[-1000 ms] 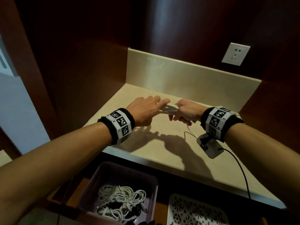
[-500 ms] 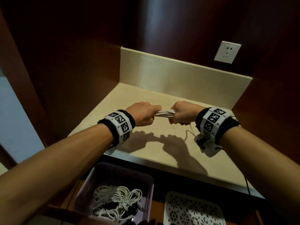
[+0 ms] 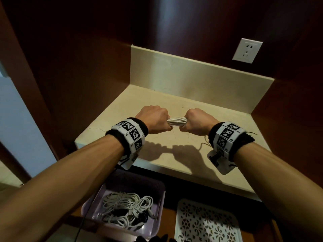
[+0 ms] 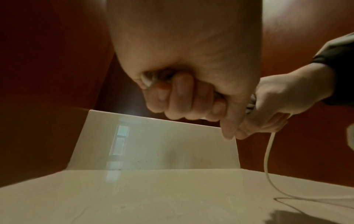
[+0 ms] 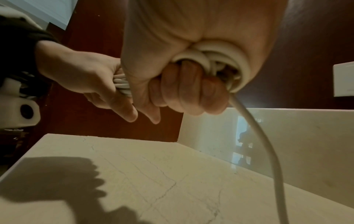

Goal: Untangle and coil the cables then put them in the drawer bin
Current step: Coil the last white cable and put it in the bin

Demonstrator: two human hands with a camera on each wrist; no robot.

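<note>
White cable bundle (image 3: 176, 121) stretches between two fists above the countertop (image 3: 174, 102): left hand (image 3: 153, 119) and right hand (image 3: 197, 121) each clench one end, a loose tail drooping from the right.

A cream stone counter (image 3: 183, 105) with fine cracks; a loose white cable end (image 4: 287, 198) trails onto it

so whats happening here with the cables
A person is bundling a white cable over a beige counter. The left hand and the right hand each grip one end of the folded bundle, fists close together. A loose tail still hangs from the right hand down to the counter, so the coil isn't finished. Below, an open drawer holds a bin with other white cables already in it.
</note>
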